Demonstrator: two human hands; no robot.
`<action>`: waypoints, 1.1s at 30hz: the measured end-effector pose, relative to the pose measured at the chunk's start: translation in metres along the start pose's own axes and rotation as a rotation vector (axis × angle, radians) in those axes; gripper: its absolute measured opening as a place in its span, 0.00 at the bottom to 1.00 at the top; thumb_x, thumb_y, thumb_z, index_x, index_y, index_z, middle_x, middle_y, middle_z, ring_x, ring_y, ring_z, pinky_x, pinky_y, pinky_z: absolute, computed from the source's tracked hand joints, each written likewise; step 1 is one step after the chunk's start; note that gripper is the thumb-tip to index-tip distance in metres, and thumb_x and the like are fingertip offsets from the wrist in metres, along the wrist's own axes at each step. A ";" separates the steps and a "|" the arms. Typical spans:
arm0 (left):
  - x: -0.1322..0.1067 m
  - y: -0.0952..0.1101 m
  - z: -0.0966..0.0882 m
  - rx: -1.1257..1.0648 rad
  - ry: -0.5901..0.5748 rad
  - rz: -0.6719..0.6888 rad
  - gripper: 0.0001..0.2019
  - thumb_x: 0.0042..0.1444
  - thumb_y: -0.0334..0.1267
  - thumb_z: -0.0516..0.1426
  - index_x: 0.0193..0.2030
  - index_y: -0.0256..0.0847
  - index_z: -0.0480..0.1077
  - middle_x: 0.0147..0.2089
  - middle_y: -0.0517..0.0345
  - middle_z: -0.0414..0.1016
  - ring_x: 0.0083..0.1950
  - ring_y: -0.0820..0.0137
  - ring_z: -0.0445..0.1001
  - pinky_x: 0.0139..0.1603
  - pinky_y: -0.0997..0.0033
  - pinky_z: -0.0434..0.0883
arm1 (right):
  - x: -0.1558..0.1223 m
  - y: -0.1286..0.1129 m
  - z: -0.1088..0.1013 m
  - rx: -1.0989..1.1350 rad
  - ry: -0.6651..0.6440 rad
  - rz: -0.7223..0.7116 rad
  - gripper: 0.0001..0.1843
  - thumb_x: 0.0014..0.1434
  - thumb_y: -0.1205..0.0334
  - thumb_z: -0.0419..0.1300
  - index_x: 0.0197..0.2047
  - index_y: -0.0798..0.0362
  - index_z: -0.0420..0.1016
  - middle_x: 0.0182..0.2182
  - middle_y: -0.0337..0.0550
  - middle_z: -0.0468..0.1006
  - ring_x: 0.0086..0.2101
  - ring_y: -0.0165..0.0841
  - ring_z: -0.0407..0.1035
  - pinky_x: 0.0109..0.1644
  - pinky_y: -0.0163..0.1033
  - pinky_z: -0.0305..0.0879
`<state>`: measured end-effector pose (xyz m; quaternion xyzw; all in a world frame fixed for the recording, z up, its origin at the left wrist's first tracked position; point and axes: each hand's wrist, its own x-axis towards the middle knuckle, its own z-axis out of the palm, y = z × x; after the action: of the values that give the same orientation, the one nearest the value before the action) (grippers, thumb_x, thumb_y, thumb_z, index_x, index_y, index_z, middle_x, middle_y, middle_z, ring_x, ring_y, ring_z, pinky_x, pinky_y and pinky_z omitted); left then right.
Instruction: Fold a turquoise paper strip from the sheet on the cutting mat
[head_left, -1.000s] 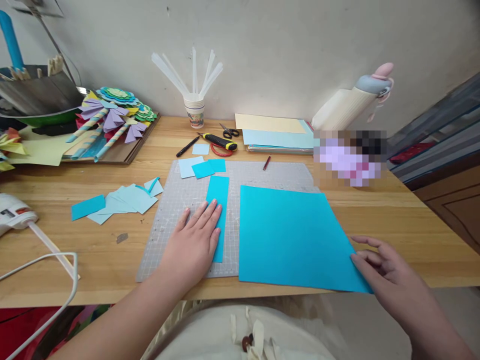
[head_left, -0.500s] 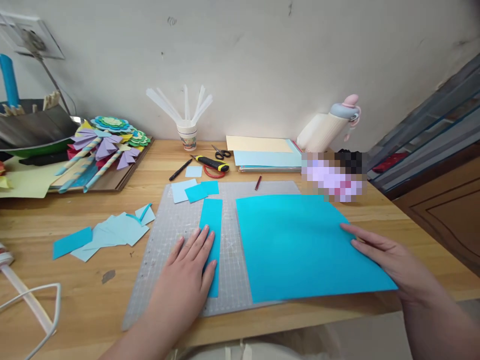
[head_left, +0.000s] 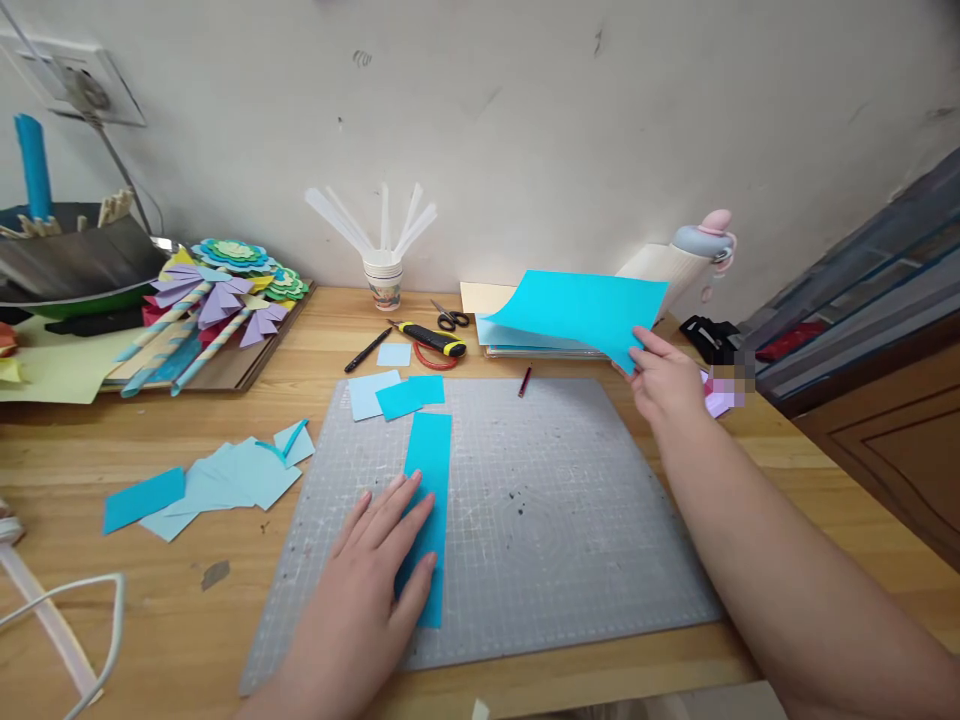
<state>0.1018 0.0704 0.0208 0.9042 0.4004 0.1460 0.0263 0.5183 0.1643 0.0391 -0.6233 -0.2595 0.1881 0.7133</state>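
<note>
My left hand lies with its fingers spread over a long blue paper strip on the grey cutting mat. My right hand pinches the right corner of a large blue paper sheet. That sheet is bent and hangs over a stack of coloured paper near the wall. Above the strip, small blue paper pieces and a light blue square overlap at the mat's upper left. A dark red pencil stub rests at the mat's far edge.
Behind the mat are a black pen, a yellow-black cutter, scissors and a paper cup of white strips. Light blue paper pieces lie left. Paper flowers and a bottle stand farther back.
My right hand has carried the large blue sheet off the mat, up and away to the paper stack. My left hand stays by the strip, its fingers slightly more spread.
</note>
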 end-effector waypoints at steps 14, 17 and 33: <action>-0.054 -0.004 -0.024 -0.065 0.199 -0.035 0.11 0.60 0.34 0.55 0.49 0.47 0.71 0.48 0.57 0.75 0.50 0.64 0.70 0.53 0.60 0.59 | -0.049 0.023 0.039 -0.274 -0.109 0.085 0.18 0.52 0.65 0.57 0.48 0.48 0.63 0.35 0.37 0.67 0.26 0.27 0.63 0.25 0.33 0.65; -0.052 0.004 -0.025 -0.151 0.238 -0.083 0.07 0.60 0.33 0.55 0.42 0.47 0.73 0.38 0.60 0.72 0.40 0.69 0.69 0.46 0.64 0.59 | -0.094 0.010 0.046 -0.345 -0.315 -0.070 0.14 0.54 0.62 0.57 0.46 0.47 0.66 0.37 0.39 0.69 0.32 0.30 0.66 0.33 0.36 0.67; -0.055 0.015 -0.024 -0.179 0.224 -0.047 0.08 0.62 0.33 0.53 0.41 0.46 0.75 0.34 0.59 0.73 0.38 0.69 0.68 0.43 0.65 0.60 | -0.212 -0.060 0.142 -1.014 -1.939 -1.178 0.30 0.36 0.44 0.75 0.40 0.50 0.77 0.46 0.50 0.71 0.49 0.49 0.61 0.50 0.51 0.56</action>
<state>0.0708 0.0185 0.0333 0.8667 0.4074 0.2803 0.0654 0.2601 0.1421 0.0825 -0.2210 -0.9628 0.1007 -0.1183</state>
